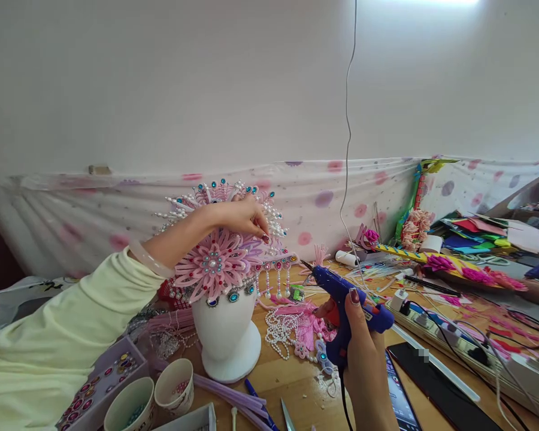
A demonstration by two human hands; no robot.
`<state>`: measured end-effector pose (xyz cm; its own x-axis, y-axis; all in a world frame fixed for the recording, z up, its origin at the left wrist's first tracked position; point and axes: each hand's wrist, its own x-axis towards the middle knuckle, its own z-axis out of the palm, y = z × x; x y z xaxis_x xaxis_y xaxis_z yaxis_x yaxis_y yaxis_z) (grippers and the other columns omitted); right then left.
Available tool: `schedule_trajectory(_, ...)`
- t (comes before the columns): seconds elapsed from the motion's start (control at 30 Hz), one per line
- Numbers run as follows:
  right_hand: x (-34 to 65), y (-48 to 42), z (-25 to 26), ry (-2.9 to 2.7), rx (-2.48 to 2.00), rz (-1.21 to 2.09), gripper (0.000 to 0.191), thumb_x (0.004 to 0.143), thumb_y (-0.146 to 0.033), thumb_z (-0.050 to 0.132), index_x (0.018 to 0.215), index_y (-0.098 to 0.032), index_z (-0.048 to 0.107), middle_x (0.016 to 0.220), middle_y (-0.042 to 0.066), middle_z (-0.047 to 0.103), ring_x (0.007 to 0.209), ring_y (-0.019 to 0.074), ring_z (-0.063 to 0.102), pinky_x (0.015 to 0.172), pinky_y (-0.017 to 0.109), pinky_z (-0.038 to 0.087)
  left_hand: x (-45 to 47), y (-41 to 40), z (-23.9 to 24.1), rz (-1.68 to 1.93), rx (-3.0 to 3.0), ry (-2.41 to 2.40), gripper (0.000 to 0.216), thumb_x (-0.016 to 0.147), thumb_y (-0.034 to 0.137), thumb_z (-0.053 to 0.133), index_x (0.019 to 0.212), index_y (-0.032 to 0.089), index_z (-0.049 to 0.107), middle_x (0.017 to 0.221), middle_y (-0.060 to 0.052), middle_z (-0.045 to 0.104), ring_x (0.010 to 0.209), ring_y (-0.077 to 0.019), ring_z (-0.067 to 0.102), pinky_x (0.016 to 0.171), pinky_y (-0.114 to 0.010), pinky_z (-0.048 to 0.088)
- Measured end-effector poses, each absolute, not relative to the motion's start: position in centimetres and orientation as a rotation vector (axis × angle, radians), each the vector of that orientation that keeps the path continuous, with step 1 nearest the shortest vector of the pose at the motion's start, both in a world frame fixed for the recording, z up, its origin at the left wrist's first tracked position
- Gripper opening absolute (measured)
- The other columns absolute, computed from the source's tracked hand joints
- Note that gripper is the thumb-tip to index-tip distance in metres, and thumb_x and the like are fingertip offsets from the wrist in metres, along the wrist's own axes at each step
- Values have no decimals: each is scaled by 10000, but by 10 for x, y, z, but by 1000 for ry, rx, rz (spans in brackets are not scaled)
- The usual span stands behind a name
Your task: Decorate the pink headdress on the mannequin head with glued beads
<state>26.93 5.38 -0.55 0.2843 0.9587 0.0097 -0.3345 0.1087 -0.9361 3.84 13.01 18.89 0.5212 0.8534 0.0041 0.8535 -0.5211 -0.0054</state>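
Observation:
A pink headdress (213, 263) with a large looped flower, pearls and blue and red gems sits on a white mannequin head (220, 329). My left hand (245, 216) reaches across the top of the headdress, thumb and fingers pinched together at its right side. Whatever lies between those fingertips is too small or hidden to make out. In my right hand (363, 359) is a blue hot glue gun (335, 284), gripped by its handle. Its dark nozzle points up and left, close to the gem-set strip (278, 261) with hanging pearl drops.
Paper cups (174, 389) with beads and a lilac gem tray (112, 374) stand front left. Pearl strings (281, 329) and a pink tassel (309, 323) lie behind the glue gun. On the right are a phone (440, 383), power strips (458, 347) with cables, and coloured sheets (467, 239).

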Motion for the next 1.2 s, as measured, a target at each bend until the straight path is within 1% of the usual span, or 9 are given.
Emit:
schedule_trajectory(0.17, 267, 52, -8, -749, -1014, 1079, 694, 557, -838, 752, 795, -196, 640, 602, -14, 590, 507, 104, 424, 439, 212, 349, 39, 130, 188, 10, -2766, -1566, 223, 880, 224, 621, 1000, 217, 809, 997, -43, 813, 953, -165, 676, 842, -231, 459)
schedule_trajectory(0.3, 267, 54, -13, -736, -1037, 1109, 689, 577, -822, 753, 861, -204, 637, 605, -27, 571, 523, 119, 434, 433, 225, 350, 41, 130, 189, 22, -2794, -1570, 211, 881, 194, 627, 983, 181, 812, 999, -62, 811, 916, -153, 699, 797, -214, 472)
schedule_trajectory(0.47, 266, 56, -14, -733, -1029, 1114, 685, 601, -794, 764, 930, -205, 645, 680, -3, 637, 577, 141, 512, 443, 229, 357, 40, 129, 190, 9, -2795, -1581, 204, 878, 205, 640, 981, 189, 815, 980, -52, 812, 906, -154, 706, 773, -212, 479)
schedule_trajectory(0.6, 265, 54, -12, -726, -1006, 1126, 659, 588, -797, 774, 850, -210, 629, 554, -49, 528, 473, 105, 381, 395, 227, 286, 37, 132, 189, -4, -2792, -1583, 205, 860, 207, 650, 976, 194, 818, 999, -49, 813, 915, -161, 706, 777, -219, 480)
schedule_trajectory(0.73, 265, 54, -12, -783, -952, 1095, 628, 627, -803, 748, 760, -199, 637, 566, -30, 544, 490, 104, 403, 420, 229, 322, 36, 133, 190, -28, -2812, -1563, 230, 874, 224, 619, 993, 205, 814, 1001, -32, 815, 924, -159, 702, 799, -226, 476)
schedule_trajectory(0.87, 266, 55, -14, -793, -967, 1091, 605, 652, -788, 742, 731, -195, 647, 556, -30, 540, 464, 101, 370, 399, 240, 290, 37, 127, 191, -116, -2808, -1536, 284, 911, 280, 579, 1072, 185, 793, 1054, -59, 803, 947, -164, 696, 802, -231, 470)
schedule_trajectory(1.07, 266, 57, -13, -760, -975, 1078, 660, 613, -783, 772, 907, -202, 667, 761, 30, 706, 676, 178, 596, 496, 243, 402, 37, 114, 191, -243, -2731, -1523, 250, 878, 273, 614, 1032, 208, 800, 1043, -47, 801, 957, -175, 692, 802, -246, 457)
schedule_trajectory(1.13, 266, 57, -13, -753, -1003, 1086, 675, 594, -806, 765, 879, -203, 656, 692, 12, 674, 616, 166, 567, 464, 242, 375, 39, 115, 190, -212, -2660, -1544, 237, 878, 261, 614, 1013, 211, 803, 1020, -45, 803, 915, -172, 689, 771, -250, 451)
schedule_trajectory(1.2, 266, 58, -14, -759, -1006, 1109, 666, 593, -823, 752, 804, -200, 645, 573, -21, 582, 505, 132, 460, 427, 246, 332, 42, 119, 188, -171, -2619, -1554, 212, 877, 248, 620, 960, 202, 810, 967, -49, 804, 868, -169, 682, 757, -256, 446)
